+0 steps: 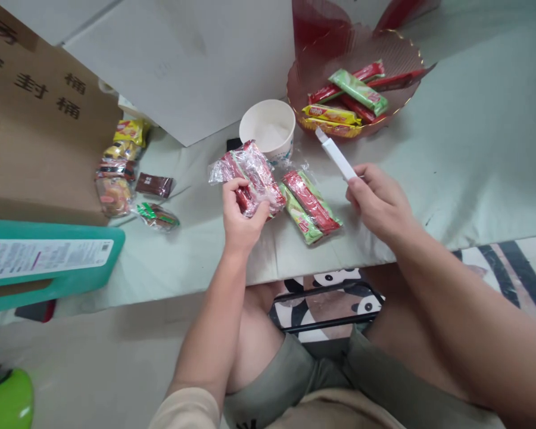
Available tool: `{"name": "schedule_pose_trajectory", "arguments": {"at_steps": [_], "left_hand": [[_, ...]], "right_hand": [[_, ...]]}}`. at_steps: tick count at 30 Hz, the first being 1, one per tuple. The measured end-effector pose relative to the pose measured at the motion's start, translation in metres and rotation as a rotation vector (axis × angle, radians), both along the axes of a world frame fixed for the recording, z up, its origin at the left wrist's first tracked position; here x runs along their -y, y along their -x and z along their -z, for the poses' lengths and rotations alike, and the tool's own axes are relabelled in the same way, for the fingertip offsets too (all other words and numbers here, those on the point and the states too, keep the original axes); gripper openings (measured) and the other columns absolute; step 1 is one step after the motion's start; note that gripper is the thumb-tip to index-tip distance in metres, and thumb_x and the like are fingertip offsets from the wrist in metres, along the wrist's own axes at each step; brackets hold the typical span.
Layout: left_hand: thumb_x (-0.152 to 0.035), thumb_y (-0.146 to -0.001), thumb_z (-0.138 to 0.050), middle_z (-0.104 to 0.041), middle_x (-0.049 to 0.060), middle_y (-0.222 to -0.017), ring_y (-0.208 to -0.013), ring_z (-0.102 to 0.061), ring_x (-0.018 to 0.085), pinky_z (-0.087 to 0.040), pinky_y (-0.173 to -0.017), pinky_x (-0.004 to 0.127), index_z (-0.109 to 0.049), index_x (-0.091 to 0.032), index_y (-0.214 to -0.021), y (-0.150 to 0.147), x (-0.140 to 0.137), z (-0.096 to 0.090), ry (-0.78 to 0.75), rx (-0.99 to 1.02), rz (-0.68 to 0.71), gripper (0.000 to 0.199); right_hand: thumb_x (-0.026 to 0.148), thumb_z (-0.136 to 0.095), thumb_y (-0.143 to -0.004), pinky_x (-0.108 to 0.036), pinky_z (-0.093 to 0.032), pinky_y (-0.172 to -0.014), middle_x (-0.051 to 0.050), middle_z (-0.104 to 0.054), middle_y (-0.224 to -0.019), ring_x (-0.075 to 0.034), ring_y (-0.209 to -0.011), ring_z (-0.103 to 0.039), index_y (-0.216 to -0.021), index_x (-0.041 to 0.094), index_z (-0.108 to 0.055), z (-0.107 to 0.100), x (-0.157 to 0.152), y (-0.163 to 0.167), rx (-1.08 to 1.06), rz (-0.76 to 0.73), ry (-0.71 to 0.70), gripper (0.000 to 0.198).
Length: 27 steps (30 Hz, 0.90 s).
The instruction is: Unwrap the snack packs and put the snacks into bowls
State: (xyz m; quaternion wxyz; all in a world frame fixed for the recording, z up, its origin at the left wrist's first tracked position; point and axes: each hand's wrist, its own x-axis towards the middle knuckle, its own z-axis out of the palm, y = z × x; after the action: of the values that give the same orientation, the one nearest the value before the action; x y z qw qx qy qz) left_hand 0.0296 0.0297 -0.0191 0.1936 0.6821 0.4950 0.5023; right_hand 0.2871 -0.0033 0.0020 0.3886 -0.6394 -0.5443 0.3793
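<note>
My left hand (242, 217) is closed on a clear-wrapped pack of red snack bars (258, 179), held just in front of a white paper cup (268, 122). In my right hand (379, 202) is a white utility knife (338, 156), its short blade pointing up and left toward a clear pinkish bowl (402, 50). Red, green and yellow wrapped snack bars (360, 91) lie inside that bowl. Between my hands, a second clear-wrapped pack of red and green bars (310, 205) rests on the cloth-covered table (473, 149).
Several small wrapped snacks (116, 170) sit at the left by a cardboard box (40, 137). A green-edged box (49, 262) stands at the table's left front. A large white box (196, 65) is behind the cup. Below the table edge is a panda-patterned surface (330, 310).
</note>
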Motion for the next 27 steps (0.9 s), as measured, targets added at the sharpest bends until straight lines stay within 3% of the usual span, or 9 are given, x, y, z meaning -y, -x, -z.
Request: {"name": "schedule_pose_trajectory", "arguments": {"at_steps": [3, 5, 12, 20, 27], "left_hand": [[-0.015, -0.072, -0.064, -0.054, 0.001, -0.105, -0.091, -0.055, 0.016, -0.046, -0.085, 0.029, -0.051, -0.025, -0.114, -0.005, -0.001, 0.000, -0.003, 0.000, 0.023, 0.045], [-0.012, -0.071, -0.062, -0.055, 0.001, -0.105, -0.090, -0.055, 0.015, -0.046, -0.084, 0.029, -0.051, -0.025, -0.113, -0.009, -0.001, 0.001, -0.022, -0.006, 0.037, 0.046], [-0.014, -0.075, -0.063, -0.055, 0.001, -0.105, -0.090, -0.056, 0.016, -0.047, -0.084, 0.030, -0.050, -0.025, -0.111, -0.013, 0.000, 0.002, -0.037, -0.009, 0.019, 0.040], [-0.016, -0.078, -0.067, -0.052, -0.001, -0.094, -0.083, -0.051, 0.015, -0.046, -0.085, 0.031, -0.049, -0.024, -0.105, -0.017, 0.003, -0.001, -0.097, -0.034, 0.020, 0.033], [-0.023, -0.080, -0.070, -0.052, 0.000, -0.096, -0.088, -0.053, 0.016, -0.047, -0.088, 0.032, -0.050, -0.024, -0.105, -0.012, 0.002, -0.001, -0.084, -0.016, -0.012, 0.032]], "right_hand": [[0.058, -0.059, -0.088, -0.028, -0.038, -0.055, 0.002, -0.059, -0.071, -0.015, -0.059, -0.050, -0.093, 0.025, -0.051, -0.002, 0.000, 0.026, -0.293, -0.106, 0.056, 0.035], [0.058, -0.066, -0.084, -0.027, -0.039, -0.057, 0.001, -0.060, -0.074, -0.013, -0.062, -0.050, -0.091, 0.023, -0.054, -0.005, 0.000, 0.038, -0.331, -0.163, 0.039, 0.037], [0.055, -0.045, -0.097, -0.029, -0.038, -0.061, -0.001, -0.054, -0.065, -0.016, -0.066, -0.051, -0.079, 0.020, -0.061, -0.009, 0.000, 0.051, -0.197, -0.191, -0.039, 0.042], [0.043, -0.040, -0.102, -0.029, -0.044, -0.066, 0.002, -0.066, -0.065, -0.016, -0.059, -0.059, -0.115, 0.022, -0.065, -0.015, 0.001, 0.065, -0.142, -0.215, -0.099, 0.035], [0.038, -0.049, -0.096, -0.031, -0.042, -0.071, -0.004, -0.075, -0.086, -0.020, -0.076, -0.064, -0.108, 0.023, -0.077, -0.019, 0.001, 0.068, 0.029, -0.197, -0.153, 0.034]]}}
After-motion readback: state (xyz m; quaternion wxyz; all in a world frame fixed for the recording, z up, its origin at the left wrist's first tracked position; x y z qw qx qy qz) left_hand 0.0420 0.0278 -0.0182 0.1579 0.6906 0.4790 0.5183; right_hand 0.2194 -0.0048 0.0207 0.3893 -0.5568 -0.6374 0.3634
